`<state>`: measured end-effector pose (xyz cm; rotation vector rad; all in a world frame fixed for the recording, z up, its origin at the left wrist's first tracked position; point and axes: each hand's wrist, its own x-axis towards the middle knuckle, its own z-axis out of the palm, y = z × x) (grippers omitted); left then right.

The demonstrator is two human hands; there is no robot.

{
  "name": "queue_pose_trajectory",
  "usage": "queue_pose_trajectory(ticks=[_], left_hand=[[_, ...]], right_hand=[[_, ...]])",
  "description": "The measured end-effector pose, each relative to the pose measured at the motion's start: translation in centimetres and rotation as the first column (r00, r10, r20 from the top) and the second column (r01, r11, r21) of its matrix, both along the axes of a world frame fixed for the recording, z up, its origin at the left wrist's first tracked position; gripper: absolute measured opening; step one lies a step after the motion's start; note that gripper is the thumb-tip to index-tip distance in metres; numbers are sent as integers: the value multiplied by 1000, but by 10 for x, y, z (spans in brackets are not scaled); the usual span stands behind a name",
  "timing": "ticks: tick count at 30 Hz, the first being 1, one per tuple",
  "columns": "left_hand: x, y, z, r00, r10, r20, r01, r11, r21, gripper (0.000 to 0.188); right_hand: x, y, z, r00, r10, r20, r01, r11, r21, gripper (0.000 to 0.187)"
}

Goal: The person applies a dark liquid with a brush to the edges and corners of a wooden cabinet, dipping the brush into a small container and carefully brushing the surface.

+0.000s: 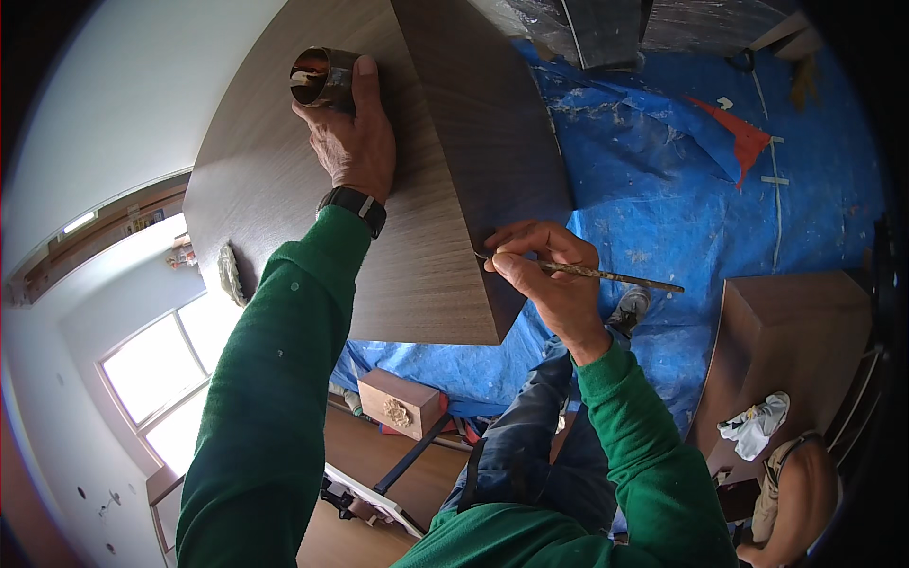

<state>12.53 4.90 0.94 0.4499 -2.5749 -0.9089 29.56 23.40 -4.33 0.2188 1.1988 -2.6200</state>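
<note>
My left hand (pixel 352 133) grips a small round metal can (pixel 322 78) and rests it on the top of a tall wood-grain cabinet (pixel 284 170). My right hand (pixel 549 275) pinches a thin paint-stained brush (pixel 606 276) like a pen. The brush tip touches the cabinet's front vertical edge (pixel 483 254). Both arms wear green sleeves, and a black watch (pixel 355 206) sits on my left wrist.
A blue tarp (pixel 663 170) covers the floor, with a red scrap (pixel 739 140) on it. A second wood-grain unit (pixel 786 331) stands at right with a white rag (pixel 756 424) on it. A small wooden box (pixel 398 402) lies below. Another person (pixel 800 492) crouches at lower right.
</note>
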Motion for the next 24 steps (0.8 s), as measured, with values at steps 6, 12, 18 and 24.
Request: queue_pose_trajectory(ticks=[6,12,18,24], left_hand=[[0,-2,-3,1000,5,-12,-5,1000,4,83],[0,0,0,1000,6,7,-6,1000,5,84],[-1,-1,-1,1000,-15,-4,15,1000,17,82],[0,1,0,1000,-19,-14,19,1000,14,83]], right_hand=[[0,3,1,999,42,-5,-42,998,50,5],[4,5,0,999,53,-13,-52,998,47,6],[9,9,-2,997,66,-42,-63,996,66,5],[11,7,-2,999,45,3,-45,999,2,5]])
